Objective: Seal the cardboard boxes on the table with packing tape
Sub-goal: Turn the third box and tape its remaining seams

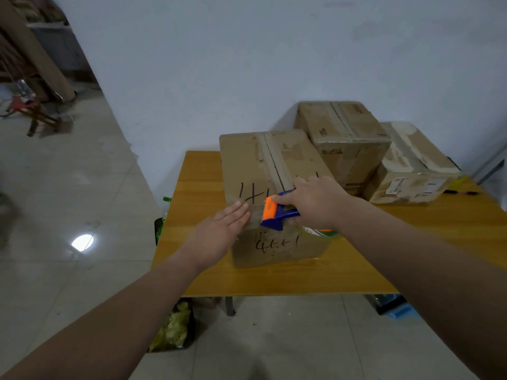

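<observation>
Head view: the grip of my right hand (312,204) is wrapped round the blue-and-orange tape dispenser (277,212), its orange end at the near top edge of the front box (252,165) on the surface (192,187). My left hand (219,231) lies flat, fingers straight, on that edge just beside it. Risks I foresee: tape wandering off the centre seam if my wrist tilts; the box sliding if the left eases; fingertips meeting the cutter. Both arms reach forward.

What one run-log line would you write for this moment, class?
stage: taping front box | left hand: flat on near top edge | right hand: grips dispenser at same edge | rear boxes: on table
</observation>
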Action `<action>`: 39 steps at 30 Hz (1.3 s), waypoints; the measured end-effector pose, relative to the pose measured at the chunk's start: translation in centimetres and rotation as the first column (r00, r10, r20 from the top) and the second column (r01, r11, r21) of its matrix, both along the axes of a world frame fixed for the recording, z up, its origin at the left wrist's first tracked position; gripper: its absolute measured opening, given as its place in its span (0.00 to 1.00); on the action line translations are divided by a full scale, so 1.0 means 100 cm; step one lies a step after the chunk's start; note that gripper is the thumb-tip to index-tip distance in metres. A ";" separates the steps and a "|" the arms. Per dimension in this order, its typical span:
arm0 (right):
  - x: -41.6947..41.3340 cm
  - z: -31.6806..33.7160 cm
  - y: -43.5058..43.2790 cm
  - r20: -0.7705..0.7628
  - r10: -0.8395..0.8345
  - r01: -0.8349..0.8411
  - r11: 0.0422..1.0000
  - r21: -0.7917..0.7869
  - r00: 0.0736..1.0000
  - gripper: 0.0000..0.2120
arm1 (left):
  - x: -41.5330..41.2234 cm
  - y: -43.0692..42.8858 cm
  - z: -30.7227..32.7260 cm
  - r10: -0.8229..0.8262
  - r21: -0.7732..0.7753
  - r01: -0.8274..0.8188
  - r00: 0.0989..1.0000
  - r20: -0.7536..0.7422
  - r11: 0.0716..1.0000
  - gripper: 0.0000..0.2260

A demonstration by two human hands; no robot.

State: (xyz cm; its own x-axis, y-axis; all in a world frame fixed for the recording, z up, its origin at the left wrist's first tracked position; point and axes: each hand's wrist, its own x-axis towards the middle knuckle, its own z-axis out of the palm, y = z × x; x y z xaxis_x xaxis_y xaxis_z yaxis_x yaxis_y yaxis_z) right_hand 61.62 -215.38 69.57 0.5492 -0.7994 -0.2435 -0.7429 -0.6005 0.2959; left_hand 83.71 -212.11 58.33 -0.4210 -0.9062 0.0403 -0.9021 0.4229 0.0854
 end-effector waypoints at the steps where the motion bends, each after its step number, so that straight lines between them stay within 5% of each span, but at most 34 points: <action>1: -0.001 -0.001 -0.002 -0.007 0.014 -0.014 1.000 -0.003 1.000 0.27 | -0.009 0.004 0.001 0.022 -0.003 -0.022 1.000 0.020 1.000 0.25; 5: -0.008 -0.003 -0.007 -0.017 0.055 -0.055 0.998 0.019 0.998 0.32 | -0.046 0.019 0.000 0.189 -0.056 -0.185 0.980 0.068 0.981 0.27; 8: -0.009 0.000 -0.010 -0.015 0.066 -0.065 0.995 0.076 0.998 0.35 | -0.053 0.019 -0.003 0.307 0.004 -0.307 0.951 -0.045 0.952 0.29; 18: -0.023 0.030 -0.025 -0.065 0.372 -0.372 0.928 0.007 0.926 0.34 | -0.053 0.021 -0.001 0.391 0.015 -0.391 0.916 -0.091 0.920 0.31; 24: -0.096 0.028 -0.041 -0.160 0.272 -0.268 0.962 0.048 0.949 0.29 | -0.063 0.023 -0.003 0.426 -0.025 -0.431 0.898 -0.107 0.902 0.29; 31: -0.088 0.012 -0.049 -0.167 0.307 -0.310 0.951 0.009 0.937 0.25 | -0.078 0.027 0.004 0.499 -0.024 -0.499 0.866 0.007 0.866 0.34; 39: -0.084 0.013 -0.048 -0.154 0.297 -0.296 0.955 0.027 0.942 0.24 | -0.137 0.014 -0.001 0.426 -0.013 -0.428 0.902 -0.074 0.904 0.34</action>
